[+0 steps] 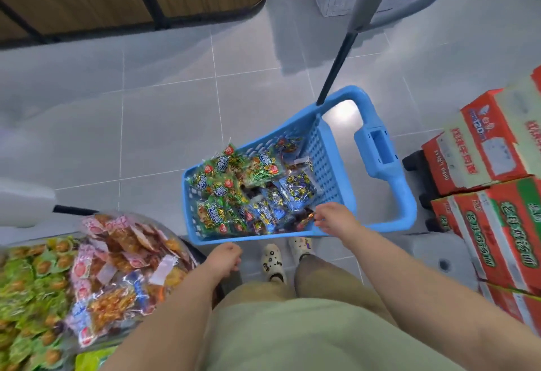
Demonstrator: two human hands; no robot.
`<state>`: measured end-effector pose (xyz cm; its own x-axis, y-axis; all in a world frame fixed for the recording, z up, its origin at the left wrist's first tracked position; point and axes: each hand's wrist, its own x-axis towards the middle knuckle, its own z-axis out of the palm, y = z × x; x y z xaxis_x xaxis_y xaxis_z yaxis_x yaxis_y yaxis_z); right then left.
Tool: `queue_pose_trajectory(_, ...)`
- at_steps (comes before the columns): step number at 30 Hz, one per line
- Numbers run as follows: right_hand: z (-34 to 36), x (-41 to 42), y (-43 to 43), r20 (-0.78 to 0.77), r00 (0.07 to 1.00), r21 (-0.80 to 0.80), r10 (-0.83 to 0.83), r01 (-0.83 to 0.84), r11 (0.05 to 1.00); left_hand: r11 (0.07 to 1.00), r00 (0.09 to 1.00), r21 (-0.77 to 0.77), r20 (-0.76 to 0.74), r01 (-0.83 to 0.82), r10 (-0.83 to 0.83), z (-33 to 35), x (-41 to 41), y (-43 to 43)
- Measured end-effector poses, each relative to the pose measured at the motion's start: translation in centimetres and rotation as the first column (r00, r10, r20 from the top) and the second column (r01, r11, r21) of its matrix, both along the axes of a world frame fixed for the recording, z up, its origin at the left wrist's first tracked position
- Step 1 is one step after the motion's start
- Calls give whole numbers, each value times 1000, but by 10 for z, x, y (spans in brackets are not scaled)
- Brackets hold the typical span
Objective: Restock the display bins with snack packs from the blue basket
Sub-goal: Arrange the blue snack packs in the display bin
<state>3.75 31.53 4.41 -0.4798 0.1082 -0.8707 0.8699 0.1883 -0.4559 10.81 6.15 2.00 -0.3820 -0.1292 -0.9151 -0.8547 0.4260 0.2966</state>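
Bins fill your lower left. The far one is heaped with green packs, and the clear round one beside it is piled with pink and orange packs, so both already look well stocked.

Your left hand hangs just past the clear bin's edge, between it and the basket. Its fingers are loosely curled and I see nothing in them. It looks parked there to take, or steady, whatever comes up next.

The blue basket stands on the tiled floor right in front of your feet, close enough that you can reach in without stepping. Its snack packs lie in a loose jumble, green ones to the left and blue and darker ones to the right.

Your right hand is down at the near right corner of the basket. Thumb and fingertips are drawn together on a dark pack, a narrow pinch at its edge, though motion blur leaves the exact hold unclear. Pinching a corner suits thin, slippery film, but expect the pack to swing as you lift it.

Stacked red-and-green cartons stand to the basket's right, apart from it.
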Motion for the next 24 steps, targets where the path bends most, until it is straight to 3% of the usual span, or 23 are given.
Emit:
queue_pose_trajectory(6,-31,-44,-2,98,991,-85,-91,100,991,980,978,-18,55,-199,199,-8,-27,1)
queue_pose_trajectory(9,-53,-57,-4,206,956,-90,-210,232,969,933,931,4,69,-359,358,-16,-39,3)
queue_pose_trajectory(14,-89,-71,-5,327,921,-60,-212,244,968,840,839,10,68,-542,540,-37,-51,11)
queue_pose_trajectory(18,-106,-80,-10,432,855,-40,-287,336,941,816,814,3,82,-578,576,-51,-54,18)
queue_pose_trajectory(24,-117,-83,-12,420,822,-14,-384,429,903,831,826,-12,102,-556,554,-60,-58,20)
